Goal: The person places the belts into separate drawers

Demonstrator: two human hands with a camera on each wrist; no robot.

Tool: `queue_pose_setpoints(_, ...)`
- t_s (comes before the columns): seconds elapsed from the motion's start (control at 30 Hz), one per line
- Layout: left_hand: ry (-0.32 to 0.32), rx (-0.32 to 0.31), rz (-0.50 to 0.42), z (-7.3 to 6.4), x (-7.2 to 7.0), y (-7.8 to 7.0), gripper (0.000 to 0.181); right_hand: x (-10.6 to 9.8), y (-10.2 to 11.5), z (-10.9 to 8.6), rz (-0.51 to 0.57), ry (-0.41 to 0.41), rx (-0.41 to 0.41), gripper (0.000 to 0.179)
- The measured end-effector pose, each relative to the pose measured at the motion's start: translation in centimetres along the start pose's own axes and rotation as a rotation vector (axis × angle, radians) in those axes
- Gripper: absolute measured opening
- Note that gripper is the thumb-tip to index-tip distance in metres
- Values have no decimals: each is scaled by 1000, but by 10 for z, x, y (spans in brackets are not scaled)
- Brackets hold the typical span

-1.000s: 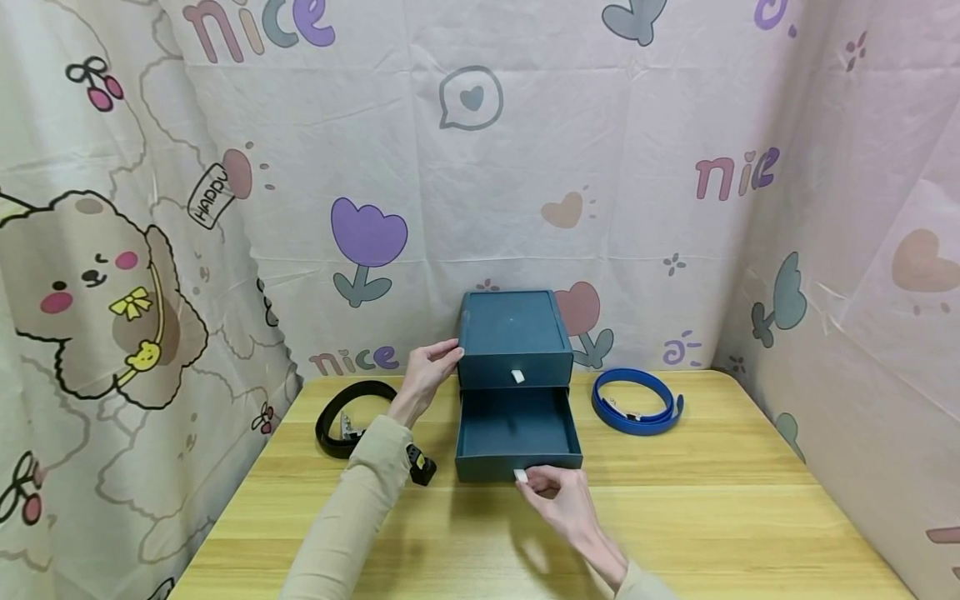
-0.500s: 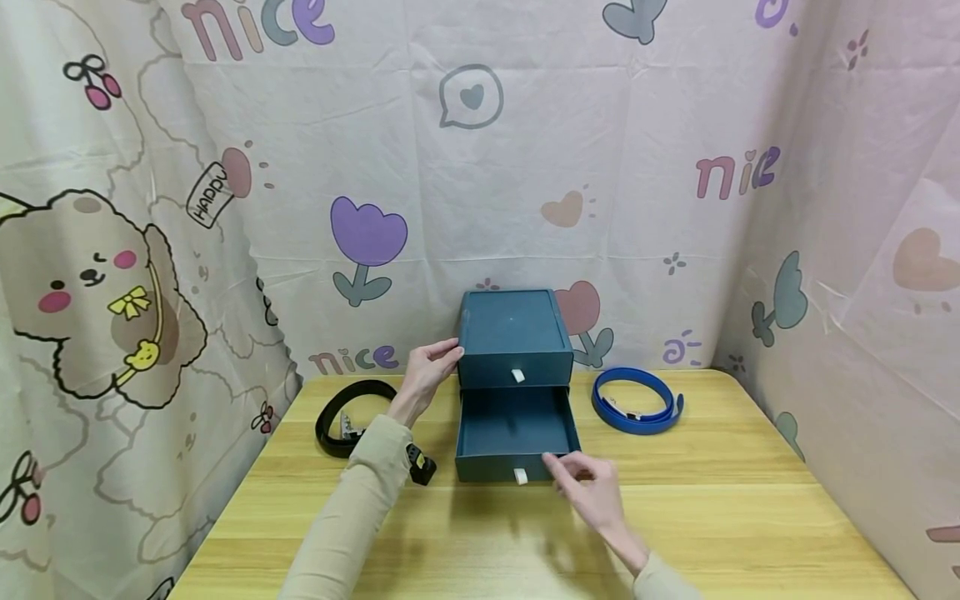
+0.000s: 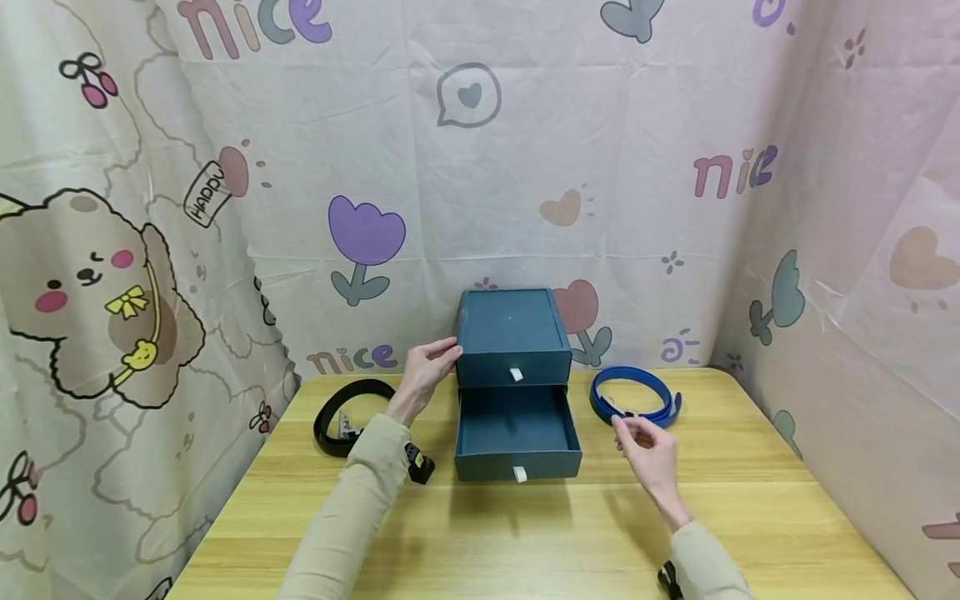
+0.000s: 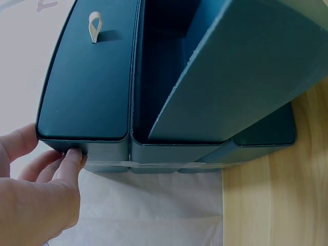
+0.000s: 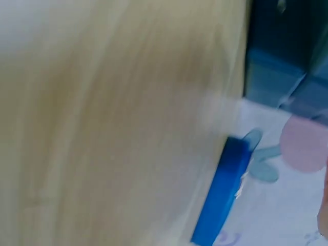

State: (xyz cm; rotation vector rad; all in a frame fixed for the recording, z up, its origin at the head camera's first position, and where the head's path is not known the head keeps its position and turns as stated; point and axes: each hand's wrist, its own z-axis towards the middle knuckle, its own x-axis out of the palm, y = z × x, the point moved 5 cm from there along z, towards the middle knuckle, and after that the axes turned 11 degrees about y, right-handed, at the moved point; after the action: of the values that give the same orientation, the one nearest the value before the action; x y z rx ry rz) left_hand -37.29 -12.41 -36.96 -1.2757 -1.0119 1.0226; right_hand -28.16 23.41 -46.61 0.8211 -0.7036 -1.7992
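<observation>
A dark teal drawer box point(image 3: 513, 321) stands at the back of the table, its top drawer closed and the drawer beneath point(image 3: 517, 421) pulled out with nothing inside. A third, closed section shows below in the left wrist view. My left hand point(image 3: 422, 379) holds the box's upper left front corner, thumb point(image 4: 23, 141) at the top edge and fingers curled against the side. At the right, my right hand point(image 3: 651, 458) holds nothing, fingers loosely bent; its fingertips overlap the front of a coiled blue belt point(image 3: 633, 375) in the head view. The right wrist view is blurred.
A coiled black belt point(image 3: 326, 429) with a metal buckle lies left of the box, partly behind the left forearm. White tabs point(image 3: 521, 474) stick out from the drawer fronts. A printed curtain point(image 3: 487, 167) hangs behind the wooden table point(image 3: 517, 550) and at both sides.
My right hand has let go of the lower drawer's white tab and moved right and up to the blue belt. The left hand stays on the box, and the drawer remains pulled out.
</observation>
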Motion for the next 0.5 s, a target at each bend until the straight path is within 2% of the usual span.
queue_pose_setpoints(0.13, -2, 6, -5, -1, 0, -1, 45, -12, -20, 7, -75, -6, 82, 5)
queue_pose_setpoints(0.3, 0, 9, -8, -2, -1, -1, 45, -22, -36, 14, -229, 33, 126, 19)
queue_pose_setpoints(0.43, 5, 4, -2, -2, -1, 0, 45, -28, -44, 17, -376, 98, 177, 31)
queue_pose_setpoints(0.5, 10, 5, 2, -2, 0, 0, 46, -30, -48, 19, -414, 142, 193, 36)
